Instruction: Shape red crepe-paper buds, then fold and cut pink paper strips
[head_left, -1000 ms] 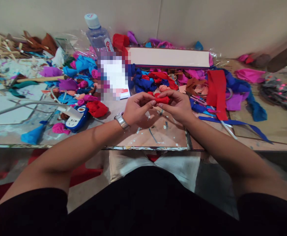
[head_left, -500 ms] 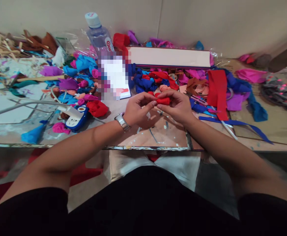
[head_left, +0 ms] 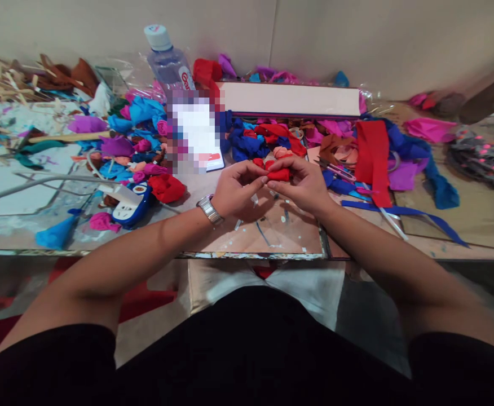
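Note:
Both hands meet over the worktable (head_left: 281, 239) just past its front edge. My left hand (head_left: 236, 192), with a metal watch (head_left: 209, 208) on the wrist, pinches one end of a small rolled piece of red fabric (head_left: 278, 174). My right hand (head_left: 305, 183) grips the other end, fingers curled round it. The roll is held a little above the table surface and is partly hidden by my fingers. Small scraps lie on the table beneath the hands.
Piles of blue, red, pink and purple fabric pieces (head_left: 251, 141) crowd the table behind my hands. A water bottle (head_left: 166, 59) stands at the back, a long white box (head_left: 291, 98) beside it. A red strip (head_left: 371, 158) lies right; a blue-white device (head_left: 131, 206) and sticks (head_left: 1, 82) lie left.
My hands stay together on the red fabric roll; my fingers have shifted slightly around it. Nothing else on the table has moved.

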The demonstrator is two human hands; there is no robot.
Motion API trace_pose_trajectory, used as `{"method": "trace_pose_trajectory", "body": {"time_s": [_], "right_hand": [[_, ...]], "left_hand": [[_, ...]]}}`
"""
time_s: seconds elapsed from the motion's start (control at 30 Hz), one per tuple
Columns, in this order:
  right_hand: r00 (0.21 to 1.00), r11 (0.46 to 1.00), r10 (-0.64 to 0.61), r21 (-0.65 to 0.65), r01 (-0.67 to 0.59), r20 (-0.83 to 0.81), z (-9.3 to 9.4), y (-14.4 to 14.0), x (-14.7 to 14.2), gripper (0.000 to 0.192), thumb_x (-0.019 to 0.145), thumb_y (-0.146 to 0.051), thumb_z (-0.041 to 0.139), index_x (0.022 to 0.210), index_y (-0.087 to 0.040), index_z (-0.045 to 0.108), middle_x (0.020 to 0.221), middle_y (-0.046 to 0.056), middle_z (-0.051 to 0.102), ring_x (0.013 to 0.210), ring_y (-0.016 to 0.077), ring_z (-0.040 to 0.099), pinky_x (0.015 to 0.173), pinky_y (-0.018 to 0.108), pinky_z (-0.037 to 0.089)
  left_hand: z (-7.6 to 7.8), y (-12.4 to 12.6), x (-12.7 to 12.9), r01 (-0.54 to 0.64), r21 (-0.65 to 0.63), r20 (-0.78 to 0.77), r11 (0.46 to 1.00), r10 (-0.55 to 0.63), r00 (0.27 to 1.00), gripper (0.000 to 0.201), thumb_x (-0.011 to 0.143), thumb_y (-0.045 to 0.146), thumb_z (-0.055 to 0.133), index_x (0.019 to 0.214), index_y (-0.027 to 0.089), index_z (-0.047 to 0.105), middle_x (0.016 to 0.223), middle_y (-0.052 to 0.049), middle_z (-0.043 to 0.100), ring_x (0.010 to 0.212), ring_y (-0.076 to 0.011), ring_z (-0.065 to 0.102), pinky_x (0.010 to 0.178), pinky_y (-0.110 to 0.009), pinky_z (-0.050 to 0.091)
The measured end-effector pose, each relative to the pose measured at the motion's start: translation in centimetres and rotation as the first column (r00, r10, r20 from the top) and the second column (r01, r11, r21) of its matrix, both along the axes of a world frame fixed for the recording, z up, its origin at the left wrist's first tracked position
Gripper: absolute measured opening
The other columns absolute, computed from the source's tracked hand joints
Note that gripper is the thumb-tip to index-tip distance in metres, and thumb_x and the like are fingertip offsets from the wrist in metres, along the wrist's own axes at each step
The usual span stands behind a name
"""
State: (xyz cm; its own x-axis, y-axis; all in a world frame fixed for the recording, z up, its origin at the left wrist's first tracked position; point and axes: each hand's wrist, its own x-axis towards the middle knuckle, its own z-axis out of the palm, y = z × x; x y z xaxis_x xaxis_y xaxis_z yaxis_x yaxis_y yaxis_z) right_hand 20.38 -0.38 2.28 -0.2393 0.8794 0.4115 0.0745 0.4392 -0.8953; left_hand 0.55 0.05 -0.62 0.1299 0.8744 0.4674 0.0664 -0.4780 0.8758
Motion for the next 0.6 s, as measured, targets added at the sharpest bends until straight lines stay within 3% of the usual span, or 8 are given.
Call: {"method": "trace_pose_trajectory", "body": {"time_s": [0.43, 0.6], "right_hand": [[0.999, 1.0, -0.03, 0.003, 0.03, 0.02, 0.0, -0.15, -0.09, 0.041, 0.072, -0.059, 0.094, 0.088, -0.025, 0.077, 0.095, 0.005, 0.077, 0.093, 0.0241, 0.071, 0.086, 0.04, 0.062], [0.999, 0.999, -0.042, 0.013, 0.042, 0.021, 0.0, -0.16, -0.11, 0.031, 0.074, -0.047, 0.095, 0.085, -0.024, 0.078, 0.093, 0.005, 0.076, 0.09, 0.0233, 0.07, 0.087, 0.041, 0.06]], "left_hand": [[-0.3, 0.01, 0.18, 0.009, -0.056, 0.028, 0.998, -0.007, 1.0, 0.028, 0.081, 0.045, 0.089, 0.09, 0.02, 0.08, 0.088, -0.005, 0.078, 0.079, -0.0177, 0.071, 0.075, -0.032, 0.057], [-0.5, 0.23, 0.11, 0.046, -0.086, 0.052, 0.995, -0.042, 0.998, 0.024, 0.081, 0.041, 0.089, 0.09, 0.02, 0.08, 0.088, -0.005, 0.079, 0.079, -0.0178, 0.071, 0.074, -0.032, 0.057]]}}
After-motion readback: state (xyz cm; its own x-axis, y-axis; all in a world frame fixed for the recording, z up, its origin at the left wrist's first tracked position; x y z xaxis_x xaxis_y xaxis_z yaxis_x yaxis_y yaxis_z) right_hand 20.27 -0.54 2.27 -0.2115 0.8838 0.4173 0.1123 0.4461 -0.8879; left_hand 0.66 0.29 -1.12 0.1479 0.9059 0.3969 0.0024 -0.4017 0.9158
